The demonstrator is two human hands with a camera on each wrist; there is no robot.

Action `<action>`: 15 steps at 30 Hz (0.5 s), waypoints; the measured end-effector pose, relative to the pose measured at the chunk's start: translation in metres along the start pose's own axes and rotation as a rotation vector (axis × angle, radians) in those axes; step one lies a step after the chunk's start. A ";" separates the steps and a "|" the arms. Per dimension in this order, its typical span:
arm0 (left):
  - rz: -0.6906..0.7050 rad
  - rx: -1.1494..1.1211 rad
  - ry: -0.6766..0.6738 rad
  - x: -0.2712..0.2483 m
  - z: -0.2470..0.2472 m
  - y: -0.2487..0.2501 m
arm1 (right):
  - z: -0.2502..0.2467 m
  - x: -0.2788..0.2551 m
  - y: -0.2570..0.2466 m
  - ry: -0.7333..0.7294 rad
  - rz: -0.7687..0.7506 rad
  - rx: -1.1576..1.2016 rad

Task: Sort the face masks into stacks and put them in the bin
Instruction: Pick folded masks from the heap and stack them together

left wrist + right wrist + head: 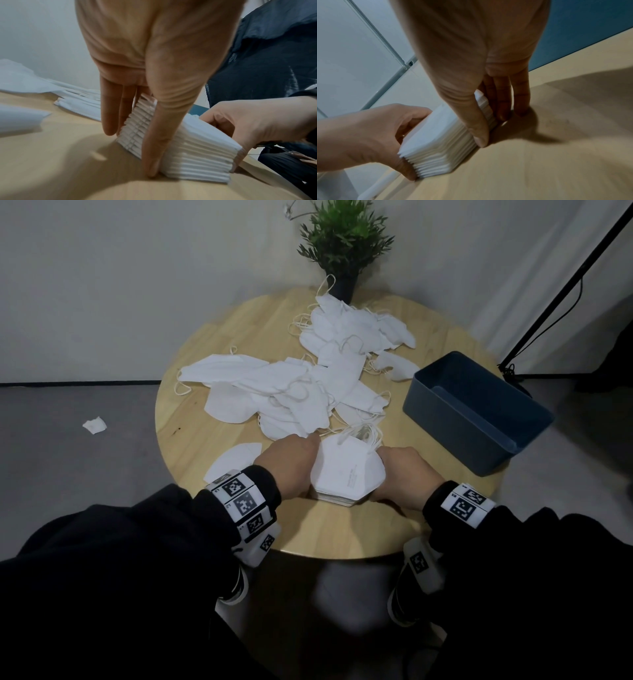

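Observation:
A neat stack of white folded face masks (347,470) (197,155) (436,148) stands on the round wooden table (342,532) near its front edge. My left hand (291,467) (132,148) grips the stack's left end, thumb on the near side and fingers on the far side. On the opposite end my right hand (400,474) (493,129) holds it the same way. A heap of loose white masks (291,392) lies behind the stack. The dark blue bin (442,433) sits at the right, with no masks visible inside.
More loose masks (349,333) lie farther back, in front of a potted plant (342,244). One single mask (236,460) lies by my left wrist. A black stand (565,285) leans at the far right. A white scrap (94,425) lies on the floor.

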State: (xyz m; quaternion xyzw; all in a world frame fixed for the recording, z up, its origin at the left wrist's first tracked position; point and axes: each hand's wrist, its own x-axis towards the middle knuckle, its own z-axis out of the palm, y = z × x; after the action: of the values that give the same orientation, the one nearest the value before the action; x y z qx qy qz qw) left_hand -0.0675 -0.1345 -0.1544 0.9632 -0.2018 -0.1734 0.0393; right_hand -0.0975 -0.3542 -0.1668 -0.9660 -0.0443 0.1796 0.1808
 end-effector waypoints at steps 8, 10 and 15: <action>0.020 -0.008 -0.008 0.000 -0.002 -0.001 | 0.003 -0.001 -0.002 -0.017 0.020 0.005; 0.033 -0.003 -0.010 0.000 -0.003 -0.002 | 0.001 -0.002 -0.003 -0.021 0.019 -0.006; 0.038 -0.018 -0.040 0.002 -0.002 -0.002 | -0.004 -0.004 -0.005 -0.051 0.059 0.016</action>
State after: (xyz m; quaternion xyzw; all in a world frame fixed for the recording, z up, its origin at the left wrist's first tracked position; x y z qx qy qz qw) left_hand -0.0645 -0.1339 -0.1537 0.9550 -0.2194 -0.1939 0.0471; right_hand -0.1000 -0.3511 -0.1605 -0.9605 -0.0188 0.2097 0.1820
